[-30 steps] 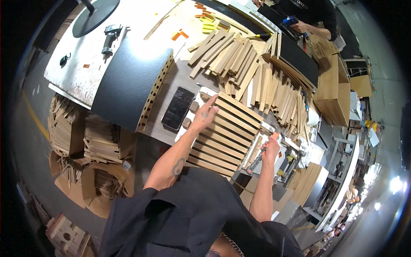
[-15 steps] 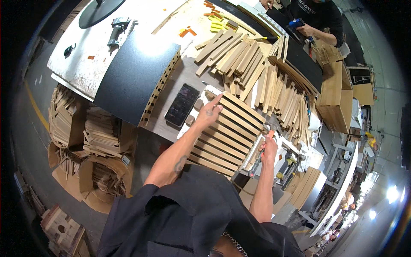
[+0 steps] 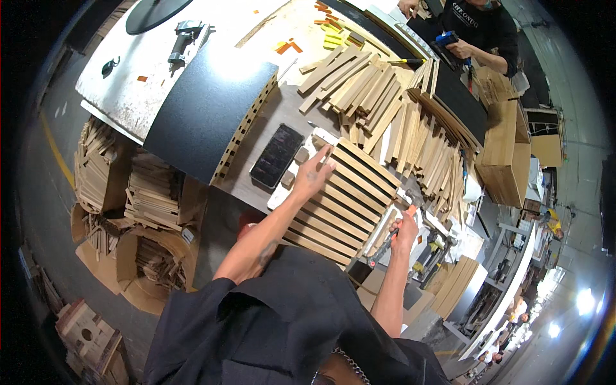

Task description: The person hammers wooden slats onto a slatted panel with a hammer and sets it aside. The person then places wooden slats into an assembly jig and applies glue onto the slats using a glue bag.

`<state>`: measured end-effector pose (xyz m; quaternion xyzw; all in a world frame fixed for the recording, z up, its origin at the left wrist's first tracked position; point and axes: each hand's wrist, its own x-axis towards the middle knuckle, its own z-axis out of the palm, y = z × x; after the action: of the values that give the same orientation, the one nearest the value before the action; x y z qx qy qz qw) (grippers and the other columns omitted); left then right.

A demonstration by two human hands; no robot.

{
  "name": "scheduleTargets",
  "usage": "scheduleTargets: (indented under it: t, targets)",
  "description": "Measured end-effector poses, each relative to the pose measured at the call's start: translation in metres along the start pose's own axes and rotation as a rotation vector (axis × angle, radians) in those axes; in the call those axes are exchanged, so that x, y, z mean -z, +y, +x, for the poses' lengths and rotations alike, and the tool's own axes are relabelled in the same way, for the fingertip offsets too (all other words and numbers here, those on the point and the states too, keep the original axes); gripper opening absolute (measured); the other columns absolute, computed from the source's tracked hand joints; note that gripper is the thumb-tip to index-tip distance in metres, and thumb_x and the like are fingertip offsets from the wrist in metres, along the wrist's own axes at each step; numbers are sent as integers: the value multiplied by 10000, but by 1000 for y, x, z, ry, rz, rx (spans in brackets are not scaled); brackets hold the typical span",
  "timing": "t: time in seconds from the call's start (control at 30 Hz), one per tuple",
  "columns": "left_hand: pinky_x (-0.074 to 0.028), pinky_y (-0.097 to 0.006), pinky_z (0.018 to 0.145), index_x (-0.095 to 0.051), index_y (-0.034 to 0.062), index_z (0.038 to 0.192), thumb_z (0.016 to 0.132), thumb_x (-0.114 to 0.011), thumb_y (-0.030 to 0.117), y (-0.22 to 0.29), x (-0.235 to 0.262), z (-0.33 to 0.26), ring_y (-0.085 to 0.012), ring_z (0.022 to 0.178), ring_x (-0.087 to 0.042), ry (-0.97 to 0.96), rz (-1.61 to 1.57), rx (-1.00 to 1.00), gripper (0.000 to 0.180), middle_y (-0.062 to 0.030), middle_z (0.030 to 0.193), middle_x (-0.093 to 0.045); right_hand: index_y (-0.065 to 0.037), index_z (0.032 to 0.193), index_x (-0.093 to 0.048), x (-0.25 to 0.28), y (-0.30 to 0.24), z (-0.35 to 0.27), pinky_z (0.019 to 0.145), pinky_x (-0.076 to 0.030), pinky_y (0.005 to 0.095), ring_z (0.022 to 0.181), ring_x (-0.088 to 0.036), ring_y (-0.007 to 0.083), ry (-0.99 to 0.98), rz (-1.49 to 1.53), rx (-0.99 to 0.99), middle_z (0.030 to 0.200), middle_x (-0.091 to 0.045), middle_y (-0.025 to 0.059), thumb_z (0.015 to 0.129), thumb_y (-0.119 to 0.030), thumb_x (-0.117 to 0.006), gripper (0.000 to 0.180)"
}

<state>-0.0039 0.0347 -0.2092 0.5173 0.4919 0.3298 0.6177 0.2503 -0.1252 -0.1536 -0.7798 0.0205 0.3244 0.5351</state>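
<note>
A slatted wooden panel (image 3: 350, 199), light strips with dark gaps between them, lies in front of me in a white jig (image 3: 282, 191). My left hand (image 3: 313, 179) rests on the panel's far left corner, fingers stretched and apart, holding nothing. By the panel's right edge, my right hand (image 3: 404, 232) is closed round a hammer (image 3: 410, 210) with an orange and black handle. The hammer's head is near the panel's far right corner, partly lost among the clutter; whether it touches the panel, I cannot tell.
A phone (image 3: 276, 156) lies left of the jig, beside a dark board (image 3: 208, 109). Loose wooden strips (image 3: 366, 90) are heaped beyond. A nail gun (image 3: 184, 45) lies far left. Boxes of wood pieces (image 3: 154, 192) stand below the table. Across it, a co-worker (image 3: 478, 45) holds a blue power tool.
My right hand has shifted slightly right and toward me with the hammer. My left hand stays at the panel's corner, its fingers more spread. The whole view has shifted a little.
</note>
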Motion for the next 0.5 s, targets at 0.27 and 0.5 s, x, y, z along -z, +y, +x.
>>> scheduleTargets:
  t: [0.27, 0.5]
  targets:
    - [-475, -314, 912, -591, 57, 1277, 889, -636, 251, 4, -3, -21, -237, 1051, -655, 96, 6, -5, 436, -199, 1147, -667, -51, 895, -536, 10, 2, -30, 431, -383, 268, 499, -462, 117, -96, -70, -44, 643, -466, 22, 968, -201, -540, 167]
    - [-503, -319, 845, -675, 99, 1171, 857, -670, 281, -8, -10, -21, -278, 937, -694, 218, 33, 20, 363, -208, 1032, -689, -57, 815, -514, 14, 25, -31, 399, -357, 268, 447, -432, 114, -56, -96, -27, 608, -462, 10, 980, -267, -559, 271]
